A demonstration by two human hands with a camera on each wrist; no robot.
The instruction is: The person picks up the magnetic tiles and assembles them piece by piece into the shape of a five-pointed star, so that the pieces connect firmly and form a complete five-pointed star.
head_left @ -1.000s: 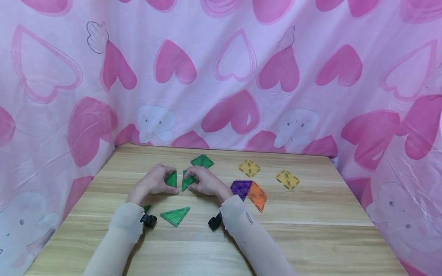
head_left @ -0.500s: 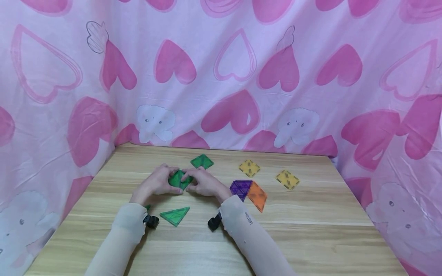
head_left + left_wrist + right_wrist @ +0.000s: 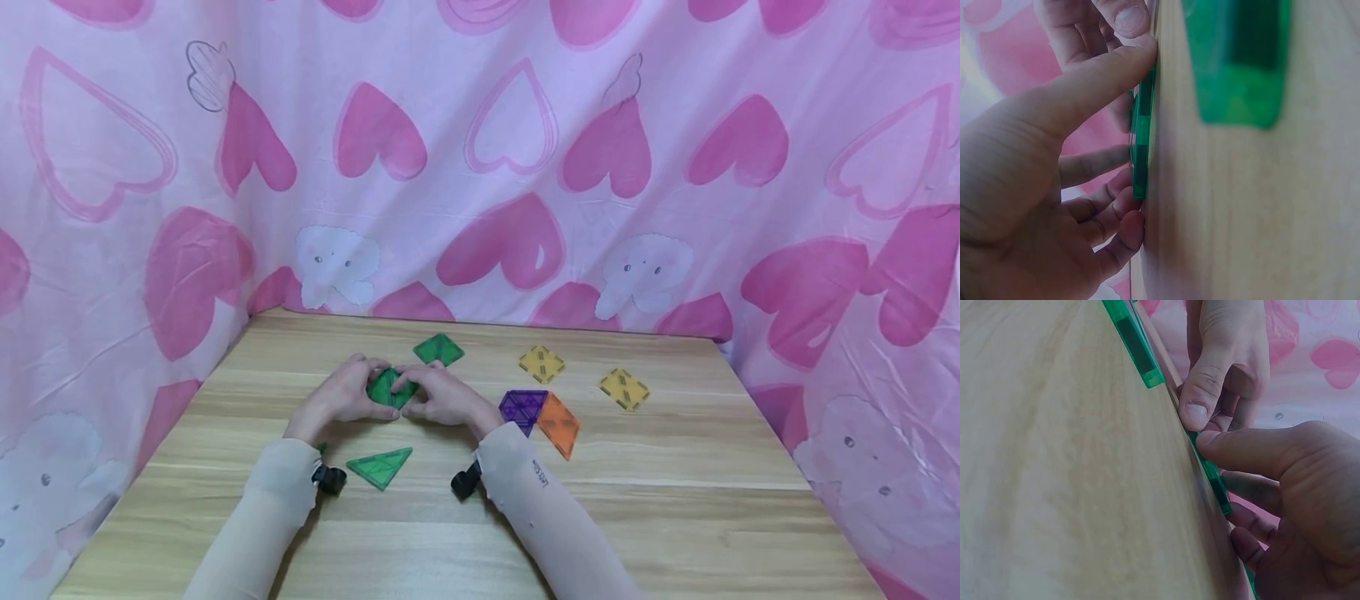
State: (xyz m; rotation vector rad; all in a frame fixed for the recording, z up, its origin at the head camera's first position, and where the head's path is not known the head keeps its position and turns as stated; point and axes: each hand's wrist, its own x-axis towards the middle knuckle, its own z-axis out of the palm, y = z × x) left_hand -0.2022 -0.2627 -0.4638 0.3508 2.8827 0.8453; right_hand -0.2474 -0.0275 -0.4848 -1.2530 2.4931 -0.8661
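Observation:
Two green triangular magnetic tiles [image 3: 383, 388] lie edge to edge on the table in the head view, forming a diamond partly covered by fingers. My left hand [image 3: 343, 393] holds the left tile by its edges between thumb and fingers. From the other side my right hand [image 3: 446, 395] grips the right tile, its index finger over the top. In the left wrist view the held green tile [image 3: 1141, 144] appears edge-on, flat against the wood. Both thumbs meet at the near corner of the tile [image 3: 1215, 481] in the right wrist view.
A loose green triangle [image 3: 380, 467] lies nearer, and a green diamond [image 3: 438, 349] farther back. Purple tiles [image 3: 522, 407] touch an orange tile [image 3: 559, 423] beside the right forearm. Two yellow diamonds [image 3: 542, 364] lie at the back right. A patterned pink curtain [image 3: 495, 242] surrounds the table.
The two green triangles, apart a second ago, have come together as my left hand moved slightly right. During the last half second, the hands have barely moved.

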